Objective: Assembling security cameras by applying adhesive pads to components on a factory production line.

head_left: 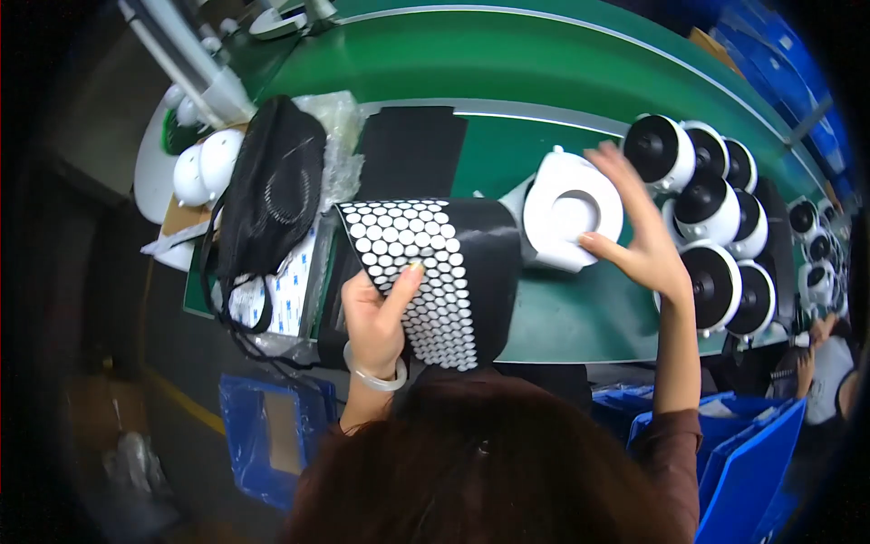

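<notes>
My left hand (pixel 374 317) is closed on a curved black sheet covered with rows of round white stickers (pixel 433 299), its thumb lying on top of the dots. The sheet bends over to a plain black part on the right. Just right of it, a white round plastic housing (pixel 555 222) with a recessed ring sits above the green tabletop. My right hand (pixel 648 249) is at the housing's right side, thumb against its face and the blurred fingers spread apart beyond its rim. Hair hides the lower middle of the view.
Several white housings with black round faces (pixel 710 204) stand stacked on the right of the green table (pixel 580 317). A black bag (pixel 272 186), clear plastic wrap (pixel 337 136) and a black sheet (pixel 410 150) lie left. Blue bins (pixel 752 462) stand below; another person (pixel 829 372) is far right.
</notes>
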The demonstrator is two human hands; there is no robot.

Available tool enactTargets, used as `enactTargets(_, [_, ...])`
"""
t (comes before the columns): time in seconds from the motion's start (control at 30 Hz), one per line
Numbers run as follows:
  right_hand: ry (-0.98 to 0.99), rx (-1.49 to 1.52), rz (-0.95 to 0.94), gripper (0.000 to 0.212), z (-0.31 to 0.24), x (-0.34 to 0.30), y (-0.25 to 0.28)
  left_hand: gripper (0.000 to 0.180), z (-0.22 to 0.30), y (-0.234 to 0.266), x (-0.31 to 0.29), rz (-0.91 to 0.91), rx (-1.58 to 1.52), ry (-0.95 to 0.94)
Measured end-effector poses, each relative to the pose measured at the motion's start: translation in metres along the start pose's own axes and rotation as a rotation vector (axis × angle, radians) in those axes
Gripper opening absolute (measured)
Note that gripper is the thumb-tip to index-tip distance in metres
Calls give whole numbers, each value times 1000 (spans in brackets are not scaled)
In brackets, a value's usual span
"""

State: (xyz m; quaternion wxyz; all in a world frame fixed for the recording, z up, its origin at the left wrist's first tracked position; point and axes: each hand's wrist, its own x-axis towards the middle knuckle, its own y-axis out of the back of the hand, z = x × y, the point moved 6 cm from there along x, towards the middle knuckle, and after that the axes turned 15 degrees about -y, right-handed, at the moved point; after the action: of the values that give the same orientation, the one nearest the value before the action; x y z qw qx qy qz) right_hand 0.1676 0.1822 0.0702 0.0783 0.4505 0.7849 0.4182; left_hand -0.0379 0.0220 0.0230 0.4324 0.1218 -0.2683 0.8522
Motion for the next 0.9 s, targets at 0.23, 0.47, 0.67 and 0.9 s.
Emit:
enactTargets(0.23, [-109, 382, 19, 33, -53, -56, -8, 34, 21, -2, -46, -60, 108, -439])
enactTargets(0.47, [-130, 1099, -277, 13, -63, -65, -33, 58, 67, -26, -76, -685, 160, -519])
enactTargets(0.67, [-149, 864, -220, 8, -57, -85, -12, 49, 52, -33, -73, -160, -742, -88])
enactTargets(0.9, [-176, 818, 240, 25, -55, -93, -9, 36, 31, -49, -61, -108, -604, -7])
